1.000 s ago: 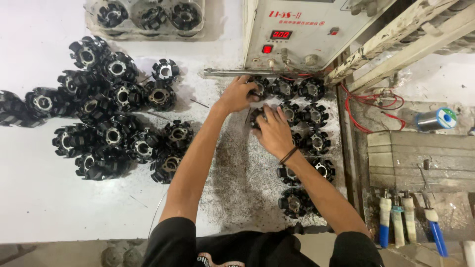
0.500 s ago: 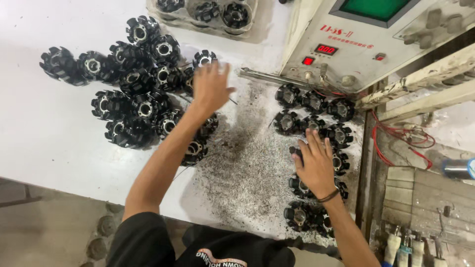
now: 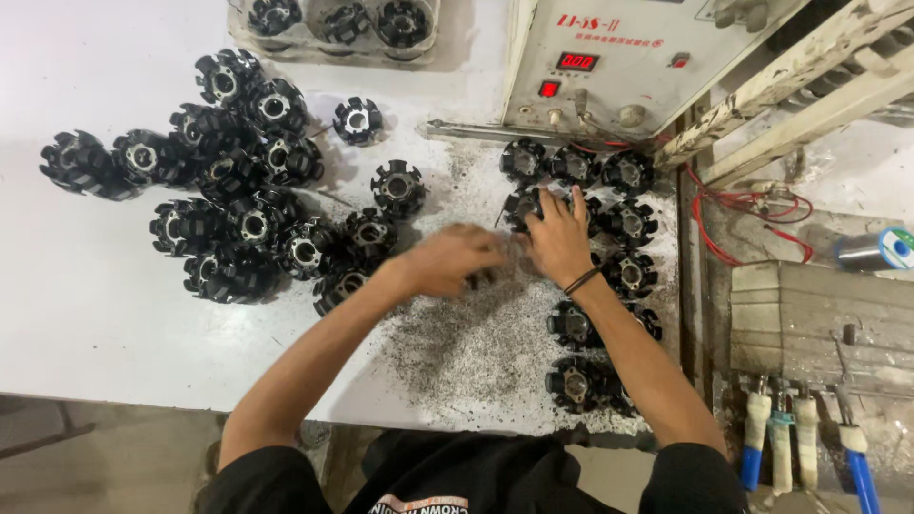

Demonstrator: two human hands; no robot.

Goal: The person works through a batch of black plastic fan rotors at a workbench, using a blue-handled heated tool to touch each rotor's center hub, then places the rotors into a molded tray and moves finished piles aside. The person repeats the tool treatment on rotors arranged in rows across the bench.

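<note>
Right hand (image 3: 560,243): palm down, fingers (image 3: 577,202) spread and extended, resting on top of a black finned rotor part (image 3: 526,203) in the right-hand group. The fingers lie flat over the part rather than curled round it; no grip is evident.

Left hand (image 3: 455,259): motion-blurred, fingers loosely bent, low over the white tabletop (image 3: 86,314) just beside the right hand. A small dark shape (image 3: 481,279) shows at its fingertips. Whether the hand has hold of it cannot be told through the blur.

Right-hand group (image 3: 609,228): black rotor parts standing in rough rows in front of a grey machine (image 3: 609,57) with a red display. About eleven show; some are partly covered by the right hand and forearm, so the count is approximate.

Left-hand cluster (image 3: 228,205): the same kind of part, packed close and touching, some tilted. About sixteen can be made out, with overlap making the number uncertain. Two more stand apart from the cluster: one (image 3: 358,120) near the top and one (image 3: 398,187) between the cluster and the hands.

Clear tray (image 3: 333,43) at the top edge: three parts in view, cut off by the frame.

Grey metal filings (image 3: 476,343) cover the tabletop beneath and between both forearms.

Far right, on a lower bench: a spool (image 3: 876,250) with a blue end lies on its side, and four handled tools (image 3: 804,447) stand in a row, two with blue grips.
</note>
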